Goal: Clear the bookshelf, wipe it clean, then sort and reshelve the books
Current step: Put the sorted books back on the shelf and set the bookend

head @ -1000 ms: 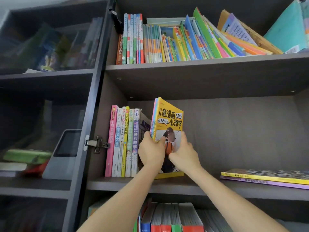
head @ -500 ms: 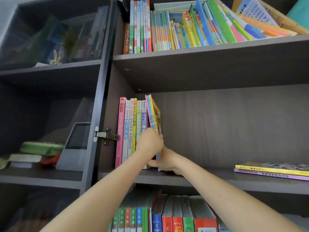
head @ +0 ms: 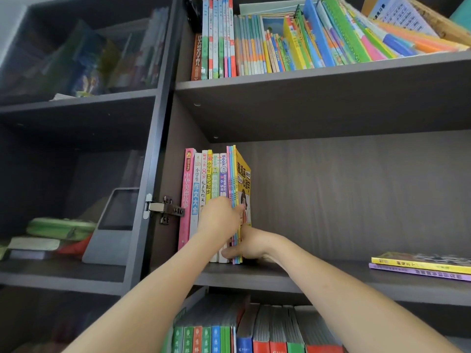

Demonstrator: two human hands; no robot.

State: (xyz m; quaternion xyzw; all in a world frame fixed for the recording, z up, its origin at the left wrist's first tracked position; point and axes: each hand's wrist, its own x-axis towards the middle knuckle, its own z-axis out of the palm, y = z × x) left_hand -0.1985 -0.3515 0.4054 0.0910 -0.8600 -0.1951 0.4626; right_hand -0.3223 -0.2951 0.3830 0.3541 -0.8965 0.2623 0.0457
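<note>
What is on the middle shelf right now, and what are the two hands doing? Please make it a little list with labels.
Held books: yellow-covered set of thin paperback books, upright at the right end of the row
Row: upright books with colourful spines, against the shelf's left wall
Right hand: grips the set near its bottom edge
Left hand: fingers curled against the set's spines; grip unclear
Lying flat: thin yellow and purple books, far right on the dark wooden middle shelf

Right hand [head: 251, 244] grips yellow book [head: 243, 174] upright beside shelved books [head: 201, 179]; left hand [head: 219, 220] rests on their spines.
</note>
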